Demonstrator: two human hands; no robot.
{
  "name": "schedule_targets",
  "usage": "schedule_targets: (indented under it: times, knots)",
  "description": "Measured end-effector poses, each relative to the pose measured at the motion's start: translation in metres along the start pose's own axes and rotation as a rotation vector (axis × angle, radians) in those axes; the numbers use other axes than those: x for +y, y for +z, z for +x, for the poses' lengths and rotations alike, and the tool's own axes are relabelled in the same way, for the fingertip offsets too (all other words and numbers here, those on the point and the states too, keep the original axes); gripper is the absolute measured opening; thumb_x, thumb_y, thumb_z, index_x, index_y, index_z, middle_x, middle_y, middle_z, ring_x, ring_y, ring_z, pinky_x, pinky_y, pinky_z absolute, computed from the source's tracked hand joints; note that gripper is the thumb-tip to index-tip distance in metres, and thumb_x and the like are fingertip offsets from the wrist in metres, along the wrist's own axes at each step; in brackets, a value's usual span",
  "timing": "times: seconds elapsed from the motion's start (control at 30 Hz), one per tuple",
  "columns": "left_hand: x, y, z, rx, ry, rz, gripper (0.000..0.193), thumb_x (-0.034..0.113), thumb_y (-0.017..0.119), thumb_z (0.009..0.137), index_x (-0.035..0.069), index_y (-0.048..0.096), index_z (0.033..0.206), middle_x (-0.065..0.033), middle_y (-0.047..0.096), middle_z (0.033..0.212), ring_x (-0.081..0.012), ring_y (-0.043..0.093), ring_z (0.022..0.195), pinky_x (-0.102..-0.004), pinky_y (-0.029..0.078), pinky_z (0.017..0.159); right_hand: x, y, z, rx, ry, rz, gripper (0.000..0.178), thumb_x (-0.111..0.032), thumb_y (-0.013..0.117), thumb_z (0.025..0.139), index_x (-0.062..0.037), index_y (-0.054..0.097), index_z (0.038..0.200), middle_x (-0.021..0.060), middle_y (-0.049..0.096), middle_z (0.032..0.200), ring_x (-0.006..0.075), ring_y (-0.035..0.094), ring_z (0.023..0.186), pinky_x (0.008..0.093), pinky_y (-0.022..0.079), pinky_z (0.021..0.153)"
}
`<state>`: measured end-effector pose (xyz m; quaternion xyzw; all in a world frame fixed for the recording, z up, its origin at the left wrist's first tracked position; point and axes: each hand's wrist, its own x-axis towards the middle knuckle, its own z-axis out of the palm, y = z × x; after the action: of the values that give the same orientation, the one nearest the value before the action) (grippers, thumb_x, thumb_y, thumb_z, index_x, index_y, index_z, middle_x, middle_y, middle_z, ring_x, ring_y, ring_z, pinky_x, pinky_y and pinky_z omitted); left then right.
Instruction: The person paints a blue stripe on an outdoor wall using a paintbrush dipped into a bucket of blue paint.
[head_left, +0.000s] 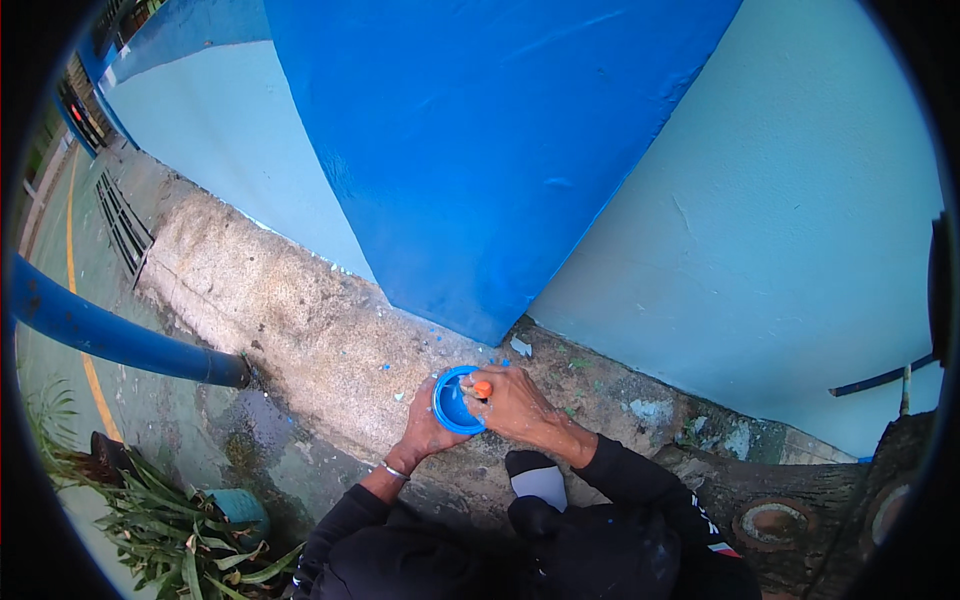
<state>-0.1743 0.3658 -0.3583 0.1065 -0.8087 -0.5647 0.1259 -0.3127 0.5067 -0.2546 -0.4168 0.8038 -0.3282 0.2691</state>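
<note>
My left hand (424, 432) is wrapped round the near left side of a small blue paint cup (441, 419), keeping it upright above the ledge. Blue paint (456, 404) shows inside. Over the cup's right rim, my right hand (520, 402) is closed on an orange-handled paintbrush (483, 389). Only the handle's end stands out between the fingers; the brush head is hidden. Pale and blue flecks mark both hands. Just beyond them, the wall's glossy blue painted panel (500, 160) narrows down to the ledge.
Light blue wall (760, 230) flanks the panel. A rough concrete ledge (300, 320) with paint chips runs along its foot. At left are a blue pipe (130, 330), a metal grate (123, 225) and potted plants (170, 530). Tree roots or a trunk (800, 500) lie at right.
</note>
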Motion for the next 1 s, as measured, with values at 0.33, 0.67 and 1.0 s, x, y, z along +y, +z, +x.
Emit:
schedule_targets:
  times: [0.33, 0.67, 1.0]
  knots:
    - [-0.018, 0.007, -0.002, -0.037, 0.011, 0.157, 0.096, 0.037, 0.099, 0.062, 0.005, 0.052, 0.139, -0.0125, 0.065, 0.13, -0.0284, 0.065, 0.122, -0.0429, 0.05, 0.107, 0.014, -0.02, -0.01, 0.198, -0.054, 0.169, 0.035, -0.019, 0.083, 0.083, -0.0006, 0.076, 0.112, 0.0173, 0.078, 0.1, 0.0297, 0.077, 0.089, 0.0384, 0.059, 0.08]
    - [-0.02, 0.017, -0.002, -0.015, -0.088, -0.261, 0.098, 0.026, 0.101, 0.059, 0.005, 0.047, 0.139, -0.0122, 0.065, 0.13, -0.0246, 0.065, 0.119, -0.0416, 0.054, 0.103, 0.044, -0.025, -0.045, 0.355, 0.117, 0.282, 0.028, -0.017, 0.082, 0.083, -0.0013, 0.077, 0.106, 0.0159, 0.079, 0.095, 0.0261, 0.077, 0.085, 0.0393, 0.06, 0.078]
    - [-0.061, 0.008, -0.019, 0.048, -0.038, -0.006, 0.11, 0.028, 0.104, 0.057, 0.004, 0.039, 0.144, -0.0135, 0.058, 0.134, -0.028, 0.06, 0.123, -0.0439, 0.048, 0.108, 0.108, 0.004, -0.061, 0.672, 0.326, 1.75, 0.03, -0.004, 0.068, 0.098, -0.0003, 0.064, 0.127, 0.0132, 0.072, 0.115, 0.0243, 0.071, 0.094, 0.0387, 0.062, 0.08]
